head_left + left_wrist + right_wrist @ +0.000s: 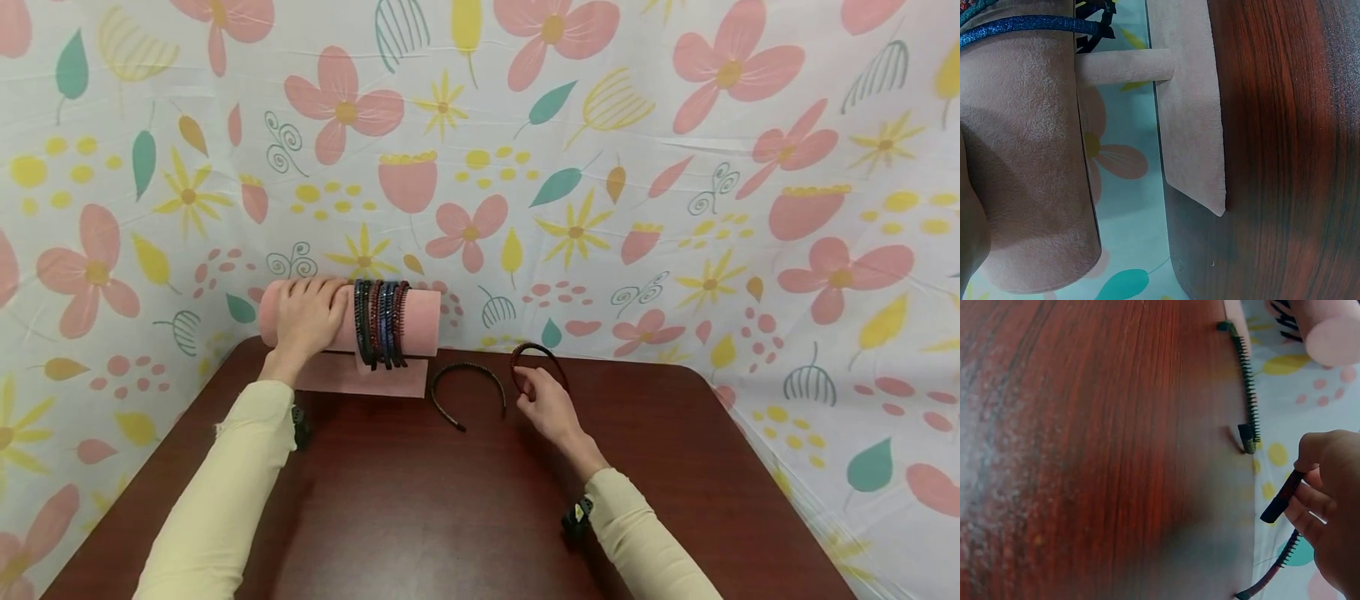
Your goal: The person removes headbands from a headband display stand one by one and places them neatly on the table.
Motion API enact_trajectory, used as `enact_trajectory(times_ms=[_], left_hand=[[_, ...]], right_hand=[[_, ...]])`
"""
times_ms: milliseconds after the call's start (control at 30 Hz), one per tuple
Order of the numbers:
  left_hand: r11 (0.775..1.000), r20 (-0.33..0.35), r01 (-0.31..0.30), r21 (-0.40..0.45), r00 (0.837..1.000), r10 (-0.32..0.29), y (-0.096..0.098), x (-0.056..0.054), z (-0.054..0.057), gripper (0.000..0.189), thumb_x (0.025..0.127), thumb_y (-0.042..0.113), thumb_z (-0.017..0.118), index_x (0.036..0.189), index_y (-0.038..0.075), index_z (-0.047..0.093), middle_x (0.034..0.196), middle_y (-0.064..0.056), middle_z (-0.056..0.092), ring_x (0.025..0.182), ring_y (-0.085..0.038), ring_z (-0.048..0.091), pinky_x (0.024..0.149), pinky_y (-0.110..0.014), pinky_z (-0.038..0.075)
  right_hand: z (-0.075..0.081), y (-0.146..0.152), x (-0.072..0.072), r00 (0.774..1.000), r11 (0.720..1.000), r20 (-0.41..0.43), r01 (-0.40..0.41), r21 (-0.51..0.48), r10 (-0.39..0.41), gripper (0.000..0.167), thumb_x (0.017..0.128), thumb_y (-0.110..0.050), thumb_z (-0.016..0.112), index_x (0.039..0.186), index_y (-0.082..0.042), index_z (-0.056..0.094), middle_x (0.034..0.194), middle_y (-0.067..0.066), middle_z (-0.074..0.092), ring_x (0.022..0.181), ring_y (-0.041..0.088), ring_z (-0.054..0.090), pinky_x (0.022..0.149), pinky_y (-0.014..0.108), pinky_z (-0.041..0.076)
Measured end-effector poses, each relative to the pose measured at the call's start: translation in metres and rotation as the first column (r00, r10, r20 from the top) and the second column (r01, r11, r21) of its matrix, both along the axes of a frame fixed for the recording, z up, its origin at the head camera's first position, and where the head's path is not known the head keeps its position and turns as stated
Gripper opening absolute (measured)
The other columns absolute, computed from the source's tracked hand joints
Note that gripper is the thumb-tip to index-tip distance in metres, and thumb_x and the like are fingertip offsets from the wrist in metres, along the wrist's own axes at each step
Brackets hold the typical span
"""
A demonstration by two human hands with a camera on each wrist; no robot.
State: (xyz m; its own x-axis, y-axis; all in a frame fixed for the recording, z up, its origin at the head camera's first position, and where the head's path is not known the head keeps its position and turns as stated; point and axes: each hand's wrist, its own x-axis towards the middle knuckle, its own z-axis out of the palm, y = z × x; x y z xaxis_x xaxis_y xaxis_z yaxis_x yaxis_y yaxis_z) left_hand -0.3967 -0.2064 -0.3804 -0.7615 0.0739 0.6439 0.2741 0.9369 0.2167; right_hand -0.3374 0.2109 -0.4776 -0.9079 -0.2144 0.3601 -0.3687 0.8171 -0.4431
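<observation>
A pink plush roll stand carries several glittery headbands in dark, red and blue tones. Over the roll's left part rests my left hand, fingers draped across its top; in the left wrist view only an edge of the hand shows beside the roll. At the right, my right hand pinches a dark reddish toothed headband near one end, thumb against fingers, as the right wrist view shows. Between stand and right hand, a dark green-gold headband lies on the table.
The stand's flat pink base sits near the back left edge of the dark wooden table. A floral cloth hangs close behind the table and along its sides.
</observation>
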Motion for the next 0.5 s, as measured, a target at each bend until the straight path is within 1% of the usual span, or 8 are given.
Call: enact_trajectory(times_ms=[200,300,500], left_hand=[[1.0,-0.004,-0.003,0.009,1.0,0.003,0.0,-0.001,0.0,0.043,0.106,0.04,0.039,0.127,0.014,0.066,0.132,-0.012,0.063,0.126,-0.035,0.052,0.111,-0.053,0.028],[1.0,0.002,-0.006,0.012,1.0,0.006,-0.001,-0.001,0.001,0.044,0.106,0.041,0.038,0.127,0.015,0.066,0.132,-0.011,0.063,0.126,-0.035,0.051,0.112,-0.053,0.027],[1.0,0.019,-0.006,0.009,1.0,0.006,0.0,-0.002,0.001,0.044,0.105,0.041,0.038,0.129,0.015,0.065,0.133,-0.011,0.062,0.127,-0.035,0.05,0.112,-0.053,0.026]], right_hand=[[-0.003,0.001,-0.004,0.998,1.0,0.054,0.013,-0.006,-0.012,0.047,0.089,-0.003,0.063,0.136,-0.009,0.059,0.087,0.0,0.052,0.069,0.014,0.045,0.063,0.03,0.037],[-0.004,0.001,-0.006,0.996,0.999,0.091,0.016,-0.029,-0.013,0.047,0.09,-0.002,0.063,0.136,-0.008,0.06,0.087,0.002,0.052,0.067,0.015,0.044,0.062,0.03,0.037],[-0.014,0.001,-0.01,0.987,0.998,0.16,0.037,-0.045,-0.029,0.044,0.09,-0.005,0.063,0.134,-0.009,0.062,0.089,0.002,0.053,0.065,0.015,0.045,0.059,0.028,0.036]])
